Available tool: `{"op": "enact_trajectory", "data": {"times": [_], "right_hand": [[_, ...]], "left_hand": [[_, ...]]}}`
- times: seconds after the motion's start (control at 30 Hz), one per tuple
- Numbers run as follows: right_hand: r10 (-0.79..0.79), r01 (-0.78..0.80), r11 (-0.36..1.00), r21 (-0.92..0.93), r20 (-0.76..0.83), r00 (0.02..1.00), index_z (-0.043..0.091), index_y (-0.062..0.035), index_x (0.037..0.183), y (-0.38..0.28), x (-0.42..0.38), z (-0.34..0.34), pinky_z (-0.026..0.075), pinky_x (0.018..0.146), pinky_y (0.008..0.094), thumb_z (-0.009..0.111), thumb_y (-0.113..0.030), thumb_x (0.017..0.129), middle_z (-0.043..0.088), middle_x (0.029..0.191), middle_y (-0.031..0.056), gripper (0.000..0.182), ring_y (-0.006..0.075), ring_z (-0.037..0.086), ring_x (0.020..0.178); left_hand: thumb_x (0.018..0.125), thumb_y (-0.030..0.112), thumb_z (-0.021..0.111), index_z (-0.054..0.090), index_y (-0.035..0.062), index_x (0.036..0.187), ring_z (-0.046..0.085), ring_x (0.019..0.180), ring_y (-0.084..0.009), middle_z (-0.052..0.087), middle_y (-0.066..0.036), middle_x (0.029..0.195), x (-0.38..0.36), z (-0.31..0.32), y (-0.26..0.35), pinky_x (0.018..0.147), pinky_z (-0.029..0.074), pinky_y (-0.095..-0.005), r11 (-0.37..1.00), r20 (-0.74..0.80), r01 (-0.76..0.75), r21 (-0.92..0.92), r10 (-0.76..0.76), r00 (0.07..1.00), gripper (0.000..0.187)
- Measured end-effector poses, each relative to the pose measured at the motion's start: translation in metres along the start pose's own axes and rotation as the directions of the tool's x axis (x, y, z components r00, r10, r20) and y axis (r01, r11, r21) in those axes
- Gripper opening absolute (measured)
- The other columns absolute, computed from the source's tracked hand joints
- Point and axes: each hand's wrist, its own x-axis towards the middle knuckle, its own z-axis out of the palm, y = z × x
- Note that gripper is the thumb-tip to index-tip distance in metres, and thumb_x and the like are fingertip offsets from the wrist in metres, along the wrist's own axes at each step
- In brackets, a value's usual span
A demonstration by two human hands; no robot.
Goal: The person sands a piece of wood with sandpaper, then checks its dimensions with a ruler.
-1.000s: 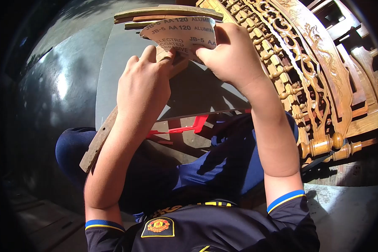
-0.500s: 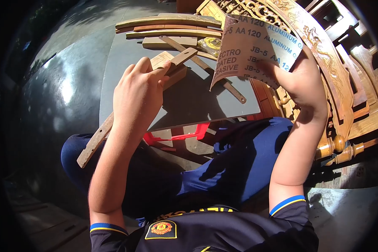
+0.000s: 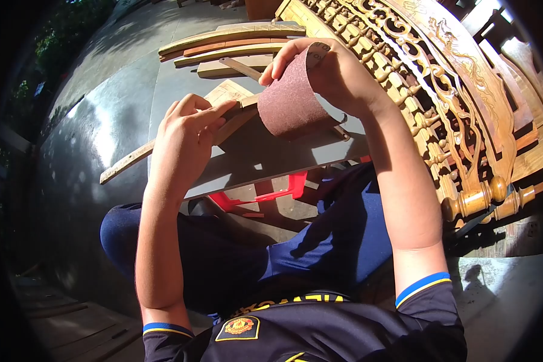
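Observation:
My left hand (image 3: 181,136) is closed around a narrow wooden strip (image 3: 127,161), which runs slantwise past my wrist, one end sticking out at the left. Beneath the strip, a pale wooden block (image 3: 228,90) rests on the grey table (image 3: 247,166). A curled sheet of sandpaper (image 3: 289,99) is gripped in my right hand (image 3: 341,75), its reddish-brown grit side facing outward. The sheet overlaps the strip's right end in this view and hides it. Behind the sandpaper, a second thin wooden strip (image 3: 240,67) lies partly covered.
Several curved wooden pieces (image 3: 232,45) lie together along the table's far edge. On the right stands carved wooden furniture (image 3: 458,102) with turned spindles. A red plastic frame (image 3: 277,188) shows below the table's near edge, between my knees.
My right hand has swung left to the strip's right end. The sandpaper has turned from its printed back to its grit side. My left hand still holds the strip.

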Motion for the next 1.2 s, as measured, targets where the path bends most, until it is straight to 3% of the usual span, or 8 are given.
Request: {"op": "enact_trajectory", "data": {"times": [0.03, 0.1, 0.17, 0.43, 0.9, 1.07, 1.1, 1.2], "right_hand": [[0.011, -0.011, 1.0, 0.025, 0.0, 1.0, 0.073, -0.0003, 0.1, 0.004, 0.003, 0.004, 0.057, 0.102, 0.0416, 0.059, -0.086, 0.09, 0.078, 0.106, 0.0162, 0.087, 0.0258, 0.075, 0.107], [0.024, -0.024, 0.997, 0.067, -0.005, 1.0, 0.076, -0.0016, 0.099, 0.01, 0.009, 0.009, 0.059, 0.1, 0.0383, 0.069, -0.041, 0.093, 0.08, 0.102, 0.0127, 0.04, 0.0217, 0.076, 0.104], [0.031, -0.03, 0.996, 0.082, -0.001, 1.0, 0.077, -0.0021, 0.097, 0.018, 0.013, 0.011, 0.059, 0.099, 0.037, 0.074, -0.021, 0.096, 0.08, 0.1, 0.0118, 0.019, 0.0202, 0.076, 0.103], [0.291, -0.303, 0.945, 0.124, 0.101, 0.951, 0.067, -0.0042, 0.077, 0.028, 0.027, -0.001, 0.061, 0.094, 0.0386, 0.068, -0.006, 0.089, 0.078, 0.11, 0.0189, 0.012, 0.0271, 0.075, 0.106], [0.328, -0.326, 0.937, -0.126, -0.007, 0.945, 0.072, -0.002, 0.083, 0.028, 0.046, 0.016, 0.054, 0.099, 0.0365, 0.041, -0.023, 0.101, 0.076, 0.103, 0.0127, 0.041, 0.0223, 0.071, 0.101], [0.34, -0.535, 0.725, -0.435, -0.45, 0.826, 0.072, -0.0004, 0.135, 0.0, 0.029, 0.005, 0.06, 0.085, 0.0314, 0.067, -0.008, 0.101, 0.079, 0.101, 0.0084, 0.035, 0.0152, 0.073, 0.094], [0.344, -0.493, 0.821, -0.288, -0.441, 0.829, 0.074, 0.0005, 0.13, -0.001, 0.022, -0.005, 0.06, 0.068, 0.0306, 0.073, -0.036, 0.103, 0.078, 0.089, 0.0087, 0.045, 0.0129, 0.073, 0.074], [0.513, -0.586, 0.803, -0.105, -0.378, 0.771, 0.077, 0.0034, 0.114, -0.049, 0.006, -0.001, 0.058, 0.066, 0.0284, 0.068, -0.062, 0.103, 0.076, 0.081, 0.0096, 0.067, 0.0124, 0.071, 0.066]], "left_hand": [[0.091, 0.0, 0.074, 0.083, 0.0194, 0.127, 0.067, 0.096, -0.0283, 0.068, -0.009, 0.098, 0.0, 0.001, 0.0, 0.092, 0.054, -0.0409, 1.0, 0.001, 0.001, -0.011, -0.001, 1.0, 0.042], [0.089, 0.002, 0.075, 0.084, 0.0221, 0.125, 0.067, 0.1, -0.0293, 0.069, -0.009, 0.1, -0.001, 0.002, 0.001, 0.093, 0.055, -0.0435, 1.0, 0.001, 0.004, -0.031, -0.004, 1.0, 0.042], [0.089, 0.002, 0.076, 0.085, 0.0218, 0.124, 0.067, 0.1, -0.0295, 0.069, -0.009, 0.1, -0.002, 0.003, 0.001, 0.092, 0.056, -0.0431, 0.999, -0.024, -0.032, -0.006, 0.032, 0.999, 0.041], [0.092, 0.002, 0.076, 0.082, 0.0237, 0.129, 0.067, 0.105, -0.0281, 0.07, -0.008, 0.108, -0.003, 0.002, -0.002, 0.095, 0.056, -0.041, 0.999, 0.016, -0.027, 0.022, 0.027, 1.0, 0.043], [0.096, 0.016, 0.074, 0.079, 0.0299, 0.129, 0.061, 0.096, -0.0277, 0.063, -0.007, 0.102, -0.003, 0.008, -0.002, 0.089, 0.056, -0.0409, 0.98, -0.028, -0.146, 0.134, 0.151, 0.988, 0.036], [0.097, 0.015, 0.073, 0.079, 0.0279, 0.129, 0.062, 0.097, -0.0286, 0.063, -0.007, 0.102, -0.002, 0.007, -0.001, 0.089, 0.056, -0.0408, 0.984, -0.025, -0.129, 0.122, 0.132, 0.991, 0.036], [0.096, 0.013, 0.073, 0.08, 0.0267, 0.128, 0.062, 0.098, -0.0285, 0.063, -0.007, 0.101, -0.003, 0.007, 0.001, 0.09, 0.056, -0.0411, 0.987, -0.022, -0.115, 0.114, 0.118, 0.993, 0.036], [0.095, 0.01, 0.073, 0.081, 0.0244, 0.127, 0.062, 0.099, -0.0278, 0.061, -0.007, 0.099, -0.003, 0.011, 0.001, 0.09, 0.056, -0.0409, 0.989, -0.056, -0.108, 0.104, 0.114, 0.992, 0.036]]}}
